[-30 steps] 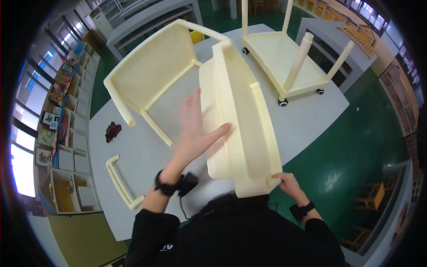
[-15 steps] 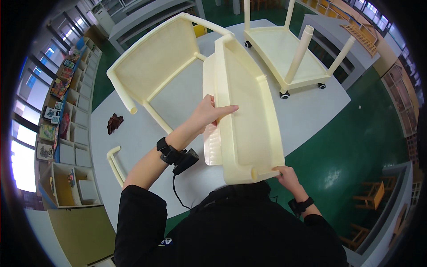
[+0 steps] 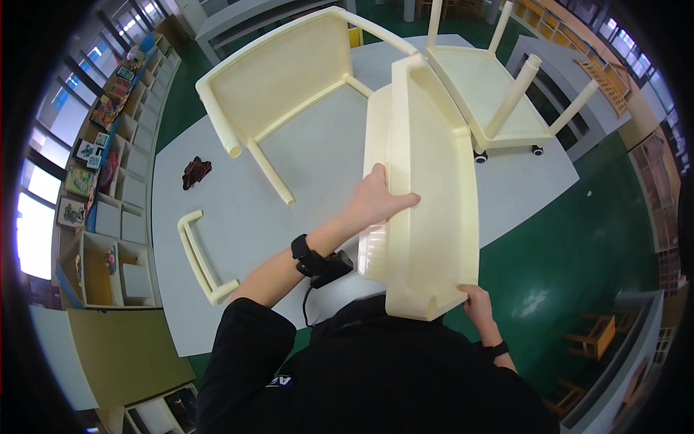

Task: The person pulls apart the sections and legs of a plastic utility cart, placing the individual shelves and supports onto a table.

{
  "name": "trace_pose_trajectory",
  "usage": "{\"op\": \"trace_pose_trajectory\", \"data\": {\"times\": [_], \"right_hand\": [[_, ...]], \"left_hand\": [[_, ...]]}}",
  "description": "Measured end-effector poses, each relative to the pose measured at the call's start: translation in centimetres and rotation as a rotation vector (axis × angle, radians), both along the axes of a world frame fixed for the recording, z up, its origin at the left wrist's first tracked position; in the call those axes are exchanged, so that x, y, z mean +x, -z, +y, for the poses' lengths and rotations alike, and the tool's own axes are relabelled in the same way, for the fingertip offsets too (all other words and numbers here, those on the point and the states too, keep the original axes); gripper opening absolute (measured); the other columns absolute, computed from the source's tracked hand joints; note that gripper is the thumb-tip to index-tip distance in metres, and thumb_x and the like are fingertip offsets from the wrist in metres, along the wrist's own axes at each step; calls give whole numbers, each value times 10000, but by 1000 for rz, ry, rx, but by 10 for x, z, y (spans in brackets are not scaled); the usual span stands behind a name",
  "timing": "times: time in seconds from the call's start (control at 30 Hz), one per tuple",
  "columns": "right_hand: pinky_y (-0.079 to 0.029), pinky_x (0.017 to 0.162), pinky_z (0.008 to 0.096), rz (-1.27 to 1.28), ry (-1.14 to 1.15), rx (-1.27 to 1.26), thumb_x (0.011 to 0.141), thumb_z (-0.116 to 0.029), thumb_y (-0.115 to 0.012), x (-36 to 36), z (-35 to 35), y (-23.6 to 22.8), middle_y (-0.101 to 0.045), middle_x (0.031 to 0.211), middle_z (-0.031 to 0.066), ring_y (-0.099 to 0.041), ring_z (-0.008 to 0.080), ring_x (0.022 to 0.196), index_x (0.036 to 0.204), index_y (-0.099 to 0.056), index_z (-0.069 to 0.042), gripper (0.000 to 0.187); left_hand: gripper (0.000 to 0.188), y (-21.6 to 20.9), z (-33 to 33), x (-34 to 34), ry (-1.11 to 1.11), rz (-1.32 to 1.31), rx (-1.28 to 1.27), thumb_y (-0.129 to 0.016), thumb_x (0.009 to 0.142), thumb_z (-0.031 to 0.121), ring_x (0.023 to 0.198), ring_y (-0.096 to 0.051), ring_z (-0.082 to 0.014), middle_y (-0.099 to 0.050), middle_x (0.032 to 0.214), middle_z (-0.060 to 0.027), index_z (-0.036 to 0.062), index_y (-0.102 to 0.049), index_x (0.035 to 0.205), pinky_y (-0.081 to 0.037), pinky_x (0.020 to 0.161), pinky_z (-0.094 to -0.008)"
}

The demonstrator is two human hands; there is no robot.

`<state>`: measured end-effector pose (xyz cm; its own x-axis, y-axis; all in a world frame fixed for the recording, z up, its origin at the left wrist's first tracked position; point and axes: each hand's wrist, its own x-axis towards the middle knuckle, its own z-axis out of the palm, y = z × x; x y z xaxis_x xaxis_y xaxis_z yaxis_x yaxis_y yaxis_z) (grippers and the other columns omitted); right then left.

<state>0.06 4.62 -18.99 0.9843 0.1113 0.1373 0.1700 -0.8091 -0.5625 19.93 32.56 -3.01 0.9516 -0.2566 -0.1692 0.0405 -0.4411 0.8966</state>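
A cream plastic cart tray with raised walls is held tilted on its side, close to my body. My left hand grips its left wall, thumb over the edge and the other fingers partly hidden behind. My right hand pinches the near right corner. Behind the tray shows a paler ribbed part, mostly hidden. Beyond lies a cream tray with tube legs, tipped on its side. At the far right a cream wheeled base stands on black casters with upright posts.
On the grey table lie a cream U-shaped handle at the left and a crumpled dark brown piece. Shelves line the left wall. Wooden chairs stand on the green floor at the right.
My view has turned slightly, so the table's things appear shifted. Both hands keep their hold on the tray, which sits a little more upright and farther right in view.
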Motion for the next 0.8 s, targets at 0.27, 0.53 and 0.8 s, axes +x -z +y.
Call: {"op": "trace_pose_trajectory", "data": {"times": [0.27, 0.53, 0.8], "right_hand": [[-491, 680, 384, 33, 56, -58, 567, 101, -515, -48, 5, -8, -621, 845, 157, -595, 330, 785, 845, -616, -33, 324], [-491, 690, 381, 74, 42, -140, 571, 105, -509, -89, 9, -18, -624, 840, 146, -597, 318, 792, 843, -615, -42, 326], [-478, 590, 376, 3, -152, -288, 567, 73, -530, -62, -24, -50, -617, 759, 133, -595, 317, 703, 796, -613, -61, 278]], "left_hand": [[583, 10, 4, -34, 56, 36, 32, -715, 621, 316, 783, -568, -192, -566, 886, -154, -65, -440, 967, -464, 676, -293], [584, 23, 15, -81, 32, 55, -100, -702, 617, 319, 815, -585, -291, -564, 870, -227, -77, -402, 923, -475, 700, -345], [563, 52, 27, -126, -216, 32, -168, -726, 623, 315, 754, -540, -190, -519, 813, -139, -53, -402, 901, -454, 645, -299]]}}
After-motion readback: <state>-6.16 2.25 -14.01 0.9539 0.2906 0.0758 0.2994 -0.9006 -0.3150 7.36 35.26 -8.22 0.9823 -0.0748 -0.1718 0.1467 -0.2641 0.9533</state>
